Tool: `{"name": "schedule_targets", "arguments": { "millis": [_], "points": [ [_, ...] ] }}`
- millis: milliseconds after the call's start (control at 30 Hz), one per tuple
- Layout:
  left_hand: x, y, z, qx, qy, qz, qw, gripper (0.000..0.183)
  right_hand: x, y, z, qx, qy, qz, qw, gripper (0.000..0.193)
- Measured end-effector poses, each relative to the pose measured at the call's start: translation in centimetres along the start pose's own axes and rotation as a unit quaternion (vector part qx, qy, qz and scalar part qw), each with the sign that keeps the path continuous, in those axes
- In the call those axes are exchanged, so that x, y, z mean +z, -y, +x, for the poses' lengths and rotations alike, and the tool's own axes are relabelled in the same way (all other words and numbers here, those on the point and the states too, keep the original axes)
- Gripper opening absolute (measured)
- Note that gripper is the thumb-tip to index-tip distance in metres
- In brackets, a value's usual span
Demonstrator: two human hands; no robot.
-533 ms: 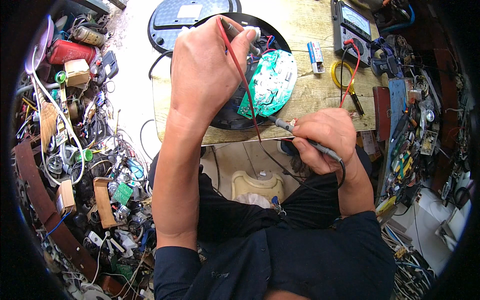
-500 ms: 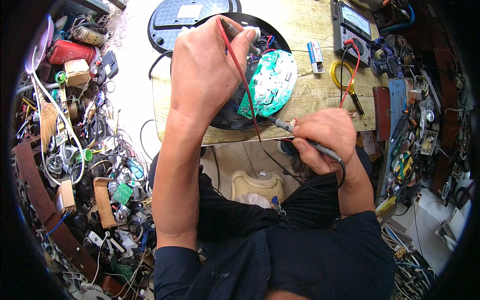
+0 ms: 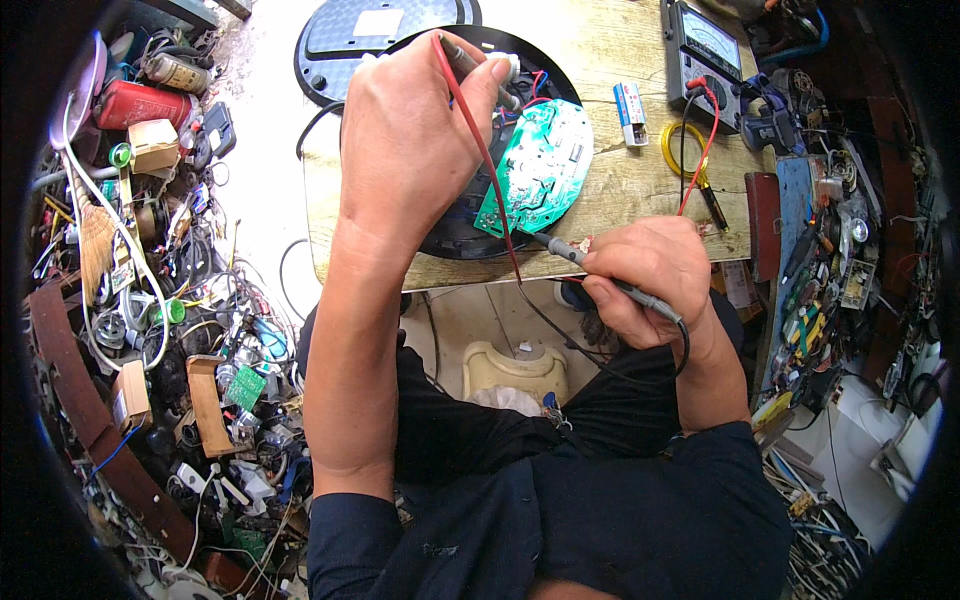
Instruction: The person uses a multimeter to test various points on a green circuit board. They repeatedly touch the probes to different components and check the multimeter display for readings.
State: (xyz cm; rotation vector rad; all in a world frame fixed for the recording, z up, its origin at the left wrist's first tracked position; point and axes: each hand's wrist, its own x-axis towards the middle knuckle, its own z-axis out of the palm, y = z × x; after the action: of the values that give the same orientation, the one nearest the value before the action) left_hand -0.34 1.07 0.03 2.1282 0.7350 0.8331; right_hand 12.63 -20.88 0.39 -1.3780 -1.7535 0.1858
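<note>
A green circuit board [image 3: 548,168] lies in a round black housing [image 3: 470,243] at the front of the wooden table. My right hand [image 3: 655,275] is closed round a grey test probe [image 3: 568,250] with a black lead; its tip is at the board's near edge, though contact cannot be made out. Over the housing's left side, my left hand [image 3: 412,140] pinches another grey test probe [image 3: 460,58], which has a red lead [image 3: 490,170]. The hand hides part of the housing, and the tip of this probe is hard to see among the wires.
An analog multimeter [image 3: 708,45] stands at the back right with leads plugged in. Near it lie a small box [image 3: 631,115] and a yellow-rimmed magnifying glass [image 3: 672,150]. A round black cover [image 3: 345,50] sits behind the housing. Piled parts and cables [image 3: 230,380] crowd both sides.
Almost nothing differs. My right hand and its probe have shifted very slightly to the left; the left hand stays in place.
</note>
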Motion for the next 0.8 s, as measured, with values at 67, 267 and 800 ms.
{"name": "schedule_targets", "arguments": {
  "millis": [67, 267, 800],
  "points": [
    [-0.04, 0.00, -0.02, 0.001, -0.002, -0.001, 1.000, 0.025, 0.00, 0.02, 0.00, 0.001, 0.000, 0.000, 1.000, 0.025],
    [0.00, 0.00, 0.00, 0.004, -0.005, 0.009, 1.000, 0.025, -0.04, 0.00, 0.09, 0.003, -0.001, -0.006, 1.000, 0.024],
    [-0.10, -0.26, 0.10, 0.000, -0.003, 0.001, 1.000, 0.025, 0.04, -0.19, -0.20, 0.009, 0.000, 0.004, 1.000, 0.023]
  ]
}}
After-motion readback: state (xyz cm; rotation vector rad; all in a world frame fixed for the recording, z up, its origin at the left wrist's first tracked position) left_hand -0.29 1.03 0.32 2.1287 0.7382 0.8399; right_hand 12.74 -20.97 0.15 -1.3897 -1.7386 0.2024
